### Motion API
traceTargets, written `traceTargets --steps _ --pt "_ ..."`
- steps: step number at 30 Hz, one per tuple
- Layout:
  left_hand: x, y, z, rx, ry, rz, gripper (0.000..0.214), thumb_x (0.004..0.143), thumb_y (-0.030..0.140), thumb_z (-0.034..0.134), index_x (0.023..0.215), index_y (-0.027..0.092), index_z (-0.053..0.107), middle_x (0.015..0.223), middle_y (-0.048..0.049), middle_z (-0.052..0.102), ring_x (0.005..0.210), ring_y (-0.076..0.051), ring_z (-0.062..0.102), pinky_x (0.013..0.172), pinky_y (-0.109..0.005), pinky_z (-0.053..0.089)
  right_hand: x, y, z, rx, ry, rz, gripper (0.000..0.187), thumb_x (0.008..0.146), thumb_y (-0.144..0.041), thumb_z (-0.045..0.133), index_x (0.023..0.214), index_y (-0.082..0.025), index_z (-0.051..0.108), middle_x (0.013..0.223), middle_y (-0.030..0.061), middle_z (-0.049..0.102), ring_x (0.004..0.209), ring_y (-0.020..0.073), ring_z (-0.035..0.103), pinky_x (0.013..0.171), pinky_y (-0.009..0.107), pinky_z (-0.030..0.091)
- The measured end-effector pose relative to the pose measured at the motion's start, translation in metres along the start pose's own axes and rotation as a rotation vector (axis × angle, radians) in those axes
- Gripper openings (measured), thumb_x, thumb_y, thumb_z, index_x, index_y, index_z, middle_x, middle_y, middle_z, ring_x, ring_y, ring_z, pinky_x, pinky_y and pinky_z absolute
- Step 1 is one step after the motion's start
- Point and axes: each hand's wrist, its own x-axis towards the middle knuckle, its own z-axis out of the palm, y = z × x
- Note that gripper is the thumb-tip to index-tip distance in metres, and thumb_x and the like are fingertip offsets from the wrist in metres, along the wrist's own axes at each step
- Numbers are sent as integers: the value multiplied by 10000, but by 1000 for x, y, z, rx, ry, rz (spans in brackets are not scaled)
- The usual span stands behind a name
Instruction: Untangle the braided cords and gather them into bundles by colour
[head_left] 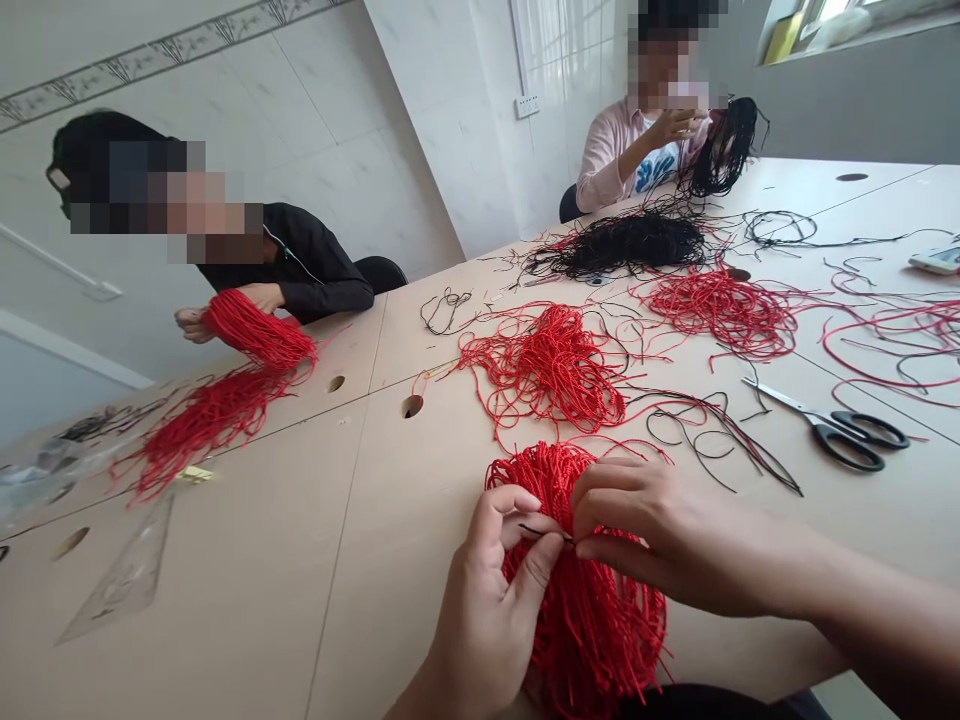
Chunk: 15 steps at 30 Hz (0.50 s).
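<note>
A thick bundle of red cords (581,600) hangs over the beige table's edge in front of me. My left hand (487,600) pinches a thin black cord (541,532) between thumb and forefinger, against the bundle. My right hand (660,530) grips the top of the red bundle, its fingertips close to that black cord's end. The lower part of the bundle drops out of the picture, and my fingers hide some of its strands.
Loose red and black cord heaps (547,365) cover the table (225,560), with black-handled scissors (844,435) to the right. A clear set square (127,570) lies at left. Two seated people handle cord bundles: one hand (196,323) at left, another (671,130) at the far end.
</note>
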Motion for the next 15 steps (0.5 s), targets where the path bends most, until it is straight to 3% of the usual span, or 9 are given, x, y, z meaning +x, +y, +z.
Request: traceTargets --steps 4,7,11,15 --pt "2 3 -2 -29 8 -68 170 858 237 628 983 219 514 845 -17 719 772 -135 702 673 -205 555 0 -1 0 71 -59 -78 166 944 -171 533 830 -144 651 874 63 640 787 144 563 687 251 450" --pt "0 2 -1 43 34 35 172 832 162 646 943 230 533 803 12 731 726 -123 713 669 -190 567 1 2 -2 150 -43 5 163 964 -213 526 881 -152 652 867 44 642 762 126 567 676 236 441" --pt "-1 -4 -1 312 135 428 291 812 25 622 989 245 548 822 25 731 742 -107 720 727 -185 580 4 6 1 181 7 144 176 961 -148 485 918 -167 654 864 25 658 751 115 571 675 225 427" --pt "2 -16 -6 527 123 846 452 771 -62 645 1139 181 547 907 -60 749 814 -144 711 777 -239 598 9 8 8 361 -55 156 173 925 -106 519 948 -160 682 895 24 666 805 107 588 732 207 445"
